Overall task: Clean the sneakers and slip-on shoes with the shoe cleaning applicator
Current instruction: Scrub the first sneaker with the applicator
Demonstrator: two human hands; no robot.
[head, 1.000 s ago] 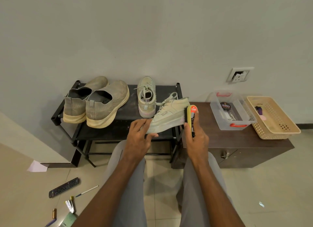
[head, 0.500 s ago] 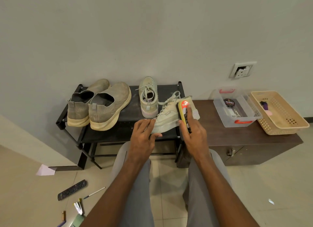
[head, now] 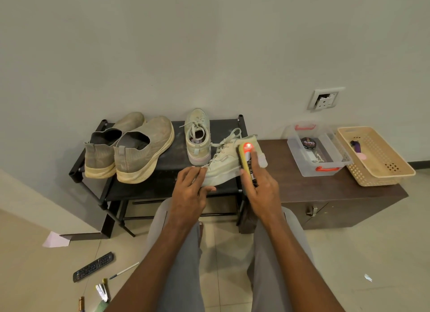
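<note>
Left hand (head: 189, 190), fingers curled, grips heel of pale-green lace-up sneaker (head: 224, 164); right hand (head: 261, 188) holds yellow-sponge applicator (head: 246, 159) w/ red cap against its side.

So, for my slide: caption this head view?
Left hand steadies a sneaker while right hand rubs it with the applicator.

The right hand (head: 261, 190) hides much of the applicator (head: 247, 159); the tin's (head: 308, 143) label is unreadable.
</note>
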